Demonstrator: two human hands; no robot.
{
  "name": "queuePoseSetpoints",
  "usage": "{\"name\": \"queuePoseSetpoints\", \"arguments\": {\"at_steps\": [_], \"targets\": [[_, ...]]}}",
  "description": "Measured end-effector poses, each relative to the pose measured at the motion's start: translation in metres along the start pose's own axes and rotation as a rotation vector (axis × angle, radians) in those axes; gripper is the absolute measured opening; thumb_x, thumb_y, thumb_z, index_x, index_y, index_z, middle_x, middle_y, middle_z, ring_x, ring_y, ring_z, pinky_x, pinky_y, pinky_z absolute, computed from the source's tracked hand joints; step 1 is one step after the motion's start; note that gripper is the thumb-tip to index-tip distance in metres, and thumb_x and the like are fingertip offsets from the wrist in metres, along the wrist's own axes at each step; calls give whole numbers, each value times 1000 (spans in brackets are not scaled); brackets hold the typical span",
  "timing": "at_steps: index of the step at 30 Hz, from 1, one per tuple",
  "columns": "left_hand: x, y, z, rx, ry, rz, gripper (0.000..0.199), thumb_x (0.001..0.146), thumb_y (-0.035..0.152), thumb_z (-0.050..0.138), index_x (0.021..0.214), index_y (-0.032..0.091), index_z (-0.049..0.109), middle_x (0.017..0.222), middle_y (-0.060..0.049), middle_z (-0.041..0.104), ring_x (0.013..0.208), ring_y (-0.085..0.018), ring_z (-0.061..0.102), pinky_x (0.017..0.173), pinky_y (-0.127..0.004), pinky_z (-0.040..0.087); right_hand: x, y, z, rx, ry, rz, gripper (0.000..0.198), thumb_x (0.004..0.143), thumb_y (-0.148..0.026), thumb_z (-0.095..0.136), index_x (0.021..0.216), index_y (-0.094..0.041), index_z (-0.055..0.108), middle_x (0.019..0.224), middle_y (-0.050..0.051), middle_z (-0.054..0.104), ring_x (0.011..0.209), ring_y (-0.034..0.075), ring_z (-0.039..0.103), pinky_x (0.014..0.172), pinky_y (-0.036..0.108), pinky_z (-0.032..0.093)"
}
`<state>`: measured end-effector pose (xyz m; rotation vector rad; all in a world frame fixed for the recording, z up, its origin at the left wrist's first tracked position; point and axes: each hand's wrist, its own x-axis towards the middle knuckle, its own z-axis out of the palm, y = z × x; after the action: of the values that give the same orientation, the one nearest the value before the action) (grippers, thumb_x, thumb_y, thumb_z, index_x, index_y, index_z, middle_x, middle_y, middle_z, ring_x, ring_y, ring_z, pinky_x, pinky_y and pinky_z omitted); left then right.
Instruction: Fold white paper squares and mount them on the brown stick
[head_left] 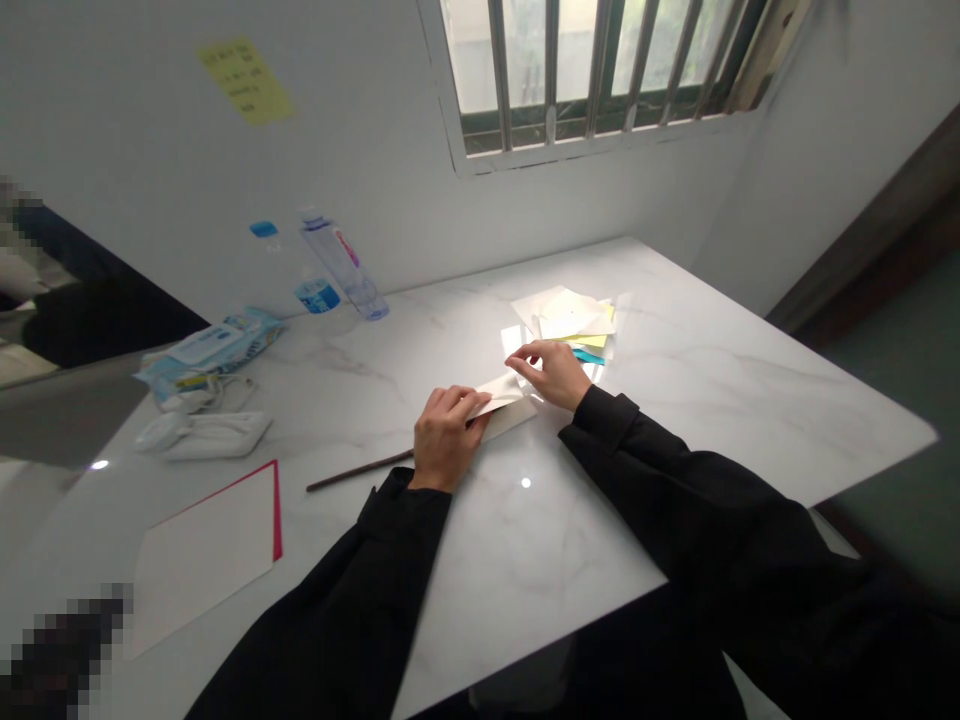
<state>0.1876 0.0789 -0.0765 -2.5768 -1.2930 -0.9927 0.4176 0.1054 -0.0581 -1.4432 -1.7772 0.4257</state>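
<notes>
My left hand point(450, 435) grips a folded piece of cream paper point(499, 392), fingers on top and thumb at the near side. The paper has an upper layer raised over a lower one on the table. At its far right end, my right hand point(556, 374) is closed in a pinch; what lies between thumb and fingertip is too small to make out. A thin dark brown stick point(360, 470) lies on the table, its right end hidden by my left hand. Just beyond my right hand sit a pile of cream and yellow papers point(570, 312) and a bright blue strip point(589, 356).
The white marble-patterned table point(750, 400) meets a wall under a barred window point(592, 80). At the left are two plastic bottles point(345, 265), a wipes pack point(214, 350), a white device with cable point(217, 436) and a white sheet with red edging point(210, 550). A yellow note point(246, 82) hangs above.
</notes>
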Motion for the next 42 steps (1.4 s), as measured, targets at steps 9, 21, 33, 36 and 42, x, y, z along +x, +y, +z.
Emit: {"name": "queuePoseSetpoints", "arguments": {"at_steps": [9,21,33,36,42], "targets": [[0,1,1,27,-81,127,16,92,18,78,106,26,79,101,-5,77,96,-27,64,84,-38,55,2,8,-4,-15,-186,-50,15,92,-13,75,100,-20,86,93,3,83,85,17,71,83,27,51],[2,1,1,36,-97,172,23,88,3,73,99,23,77,98,-5,77,95,-27,63,82,-38,55,2,11,1,-50,-129,-137,16,90,-11,75,98,-20,86,95,6,81,90,21,71,90,32,50],[6,-3,-8,-26,119,164,4,97,23,75,99,23,79,101,-6,79,97,-28,65,89,-40,54,3,8,1,76,-84,-190,18,94,-13,69,99,-22,84,97,6,82,86,20,70,85,33,53],[11,-3,-22,-115,261,72,6,99,26,73,100,24,79,105,-6,81,103,-27,67,98,-41,53,2,4,-3,148,-51,-221,27,93,-10,62,105,-22,83,104,6,82,95,22,71,87,35,55],[17,7,-41,-415,369,-287,16,94,37,80,97,21,80,95,-3,81,90,-22,73,88,-34,56,-7,-22,-12,316,-93,-434,76,77,-10,69,150,-26,60,153,9,64,143,30,55,118,53,45]]}}
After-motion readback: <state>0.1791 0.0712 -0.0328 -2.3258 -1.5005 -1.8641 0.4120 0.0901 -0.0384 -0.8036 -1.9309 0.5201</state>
